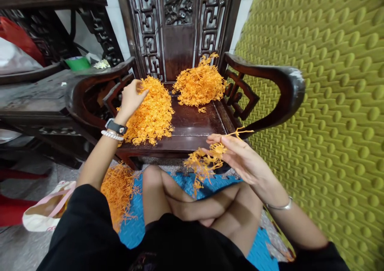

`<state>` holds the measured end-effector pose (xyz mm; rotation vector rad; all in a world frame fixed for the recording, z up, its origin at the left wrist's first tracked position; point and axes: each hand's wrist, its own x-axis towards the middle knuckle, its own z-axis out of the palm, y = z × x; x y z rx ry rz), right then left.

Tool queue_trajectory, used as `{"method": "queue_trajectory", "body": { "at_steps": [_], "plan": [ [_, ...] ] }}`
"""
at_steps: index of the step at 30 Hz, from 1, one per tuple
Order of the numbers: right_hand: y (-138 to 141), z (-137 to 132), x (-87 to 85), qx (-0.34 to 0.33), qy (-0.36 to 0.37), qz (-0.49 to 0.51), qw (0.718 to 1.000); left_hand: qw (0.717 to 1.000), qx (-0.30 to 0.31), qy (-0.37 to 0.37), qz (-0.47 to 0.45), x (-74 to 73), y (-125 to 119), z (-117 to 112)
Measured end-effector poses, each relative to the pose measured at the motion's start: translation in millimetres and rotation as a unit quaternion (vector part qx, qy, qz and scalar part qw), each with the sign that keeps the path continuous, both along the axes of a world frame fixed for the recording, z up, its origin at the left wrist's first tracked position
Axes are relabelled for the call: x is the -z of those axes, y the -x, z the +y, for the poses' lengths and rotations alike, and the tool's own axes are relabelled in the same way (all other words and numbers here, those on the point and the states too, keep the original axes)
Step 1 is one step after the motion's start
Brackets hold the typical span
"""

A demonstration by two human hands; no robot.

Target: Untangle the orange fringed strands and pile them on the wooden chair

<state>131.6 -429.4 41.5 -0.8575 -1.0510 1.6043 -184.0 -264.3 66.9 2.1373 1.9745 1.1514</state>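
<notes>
My right hand (240, 157) is closed on a small bunch of orange branched sprigs (204, 163), which look like plastic. One thin sprig (241, 131) sticks out above its fingers, while the rest dangle over my crossed legs. My left hand (132, 97), with a dark watch and a beaded bracelet at the wrist, hovers at the near-left edge of a large heap of orange sprigs (153, 113). Its thumb stands apart from the curled fingers, and nothing shows between them. A second orange heap (201, 83) lies farther back on the seat of the dark wooden chair (195, 121).
Curved armrests (292, 87) flank the seat. Loose orange stems (118, 193) lie on the blue floor mat (177, 181) by my left knee. A cloth bag (45, 211) sits at left. A side table (36, 97) holds a green item (78, 63). Yellow-green textured matting (330, 115) rises at right.
</notes>
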Motion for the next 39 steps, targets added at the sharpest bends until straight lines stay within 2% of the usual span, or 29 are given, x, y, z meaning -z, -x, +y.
{"method": "queue_trajectory", "body": {
  "at_steps": [2,4,6,9,11,12,14,18,22,24,25,28,31,34,39],
  "plan": [
    [7,0,1.4,0.025,-0.036,-0.025,0.999,0.984,0.129,-0.070,-0.105,-3.9,-36,-36],
    [13,-1,2.7,0.057,-0.100,-0.062,0.991,0.939,0.297,-0.037,-0.168,1.0,-73,-76],
    [18,-2,3.4,0.088,-0.177,-0.100,0.975,0.879,0.420,0.017,-0.223,12.8,-104,-111],
    [21,-5,2.1,0.116,-0.257,-0.147,0.948,0.816,0.503,0.101,-0.267,29.1,-131,-142],
    [20,-8,0.1,0.117,-0.269,-0.161,0.942,0.790,0.531,0.167,-0.254,31.6,-136,-150],
    [20,-10,-0.9,0.114,-0.261,-0.160,0.945,0.788,0.537,0.187,-0.237,30.3,-136,-153],
    [19,-13,-1.6,0.102,-0.222,-0.135,0.960,0.812,0.523,0.176,-0.188,25.0,-134,-156],
    [21,-21,5.7,0.036,-0.141,-0.036,0.989,0.897,0.435,0.019,-0.081,17.1,-128,-163],
    [31,-33,15.6,-0.136,-0.099,-0.010,0.986,0.925,0.358,-0.123,-0.027,13.5,-124,-168],
    [36,-38,14.5,-0.198,-0.112,-0.047,0.973,0.928,0.335,-0.159,-0.029,10.7,-122,-170],
    [38,-41,12.2,-0.204,-0.130,-0.069,0.968,0.928,0.329,-0.171,-0.042,9.4,-121,-171],
    [42,-44,3.7,-0.170,-0.202,-0.118,0.957,0.918,0.312,-0.210,-0.125,7.6,-118,-176],
    [47,-47,2.0,-0.158,-0.259,-0.153,0.941,0.903,0.190,-0.281,-0.264,8.7,-118,-183],
    [53,-51,8.4,-0.168,-0.286,-0.186,0.925,0.876,0.071,-0.298,-0.373,11.2,-121,-192],
    [54,-62,17.9,-0.144,-0.277,-0.200,0.929,0.847,0.006,-0.297,-0.441,20.0,-129,-197]
  ]
}}
